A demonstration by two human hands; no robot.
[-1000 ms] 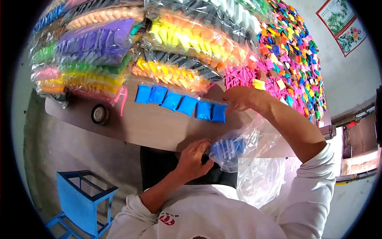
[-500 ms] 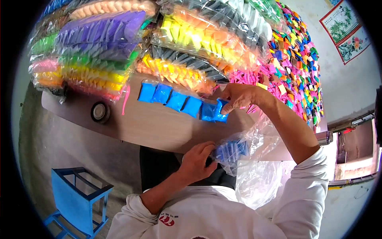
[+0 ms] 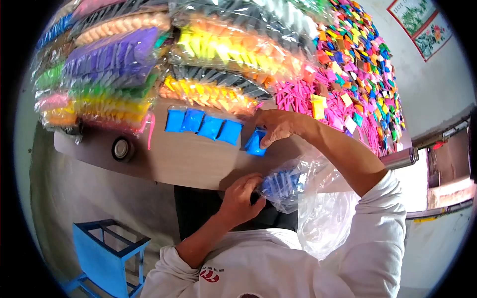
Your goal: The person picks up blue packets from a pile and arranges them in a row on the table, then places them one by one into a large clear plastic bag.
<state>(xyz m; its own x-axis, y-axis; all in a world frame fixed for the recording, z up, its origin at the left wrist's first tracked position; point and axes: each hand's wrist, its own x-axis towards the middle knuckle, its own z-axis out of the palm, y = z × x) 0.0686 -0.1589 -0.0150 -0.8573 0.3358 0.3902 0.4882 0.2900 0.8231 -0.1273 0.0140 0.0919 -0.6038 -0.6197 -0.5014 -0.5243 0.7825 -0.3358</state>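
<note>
Four blue packets (image 3: pixel 203 125) lie in a slanting row on the table. At the right end of that row, my right hand (image 3: pixel 278 128) pinches another blue packet (image 3: pixel 256 142) between thumb and fingers; whether a further one is under it I cannot tell. Lower down, at the table's front edge, my left hand (image 3: pixel 242 199) is closed on the left side of a clear plastic bag (image 3: pixel 284 186) with several blue packets inside. The loose, crumpled part of the bag spreads to the right, under my right forearm.
Bagged packets in many colours (image 3: pixel 223 47) are stacked along the back. A heap of loose packets (image 3: pixel 357 64) and pink sticks (image 3: pixel 295 95) lies at the right. A round black-rimmed object (image 3: pixel 121 148) sits front left; a blue stool (image 3: pixel 104 256) stands below.
My right hand has moved left along the row with a blue packet, and the row now shows fewer packets at its right end. The whole view has shifted slightly.
</note>
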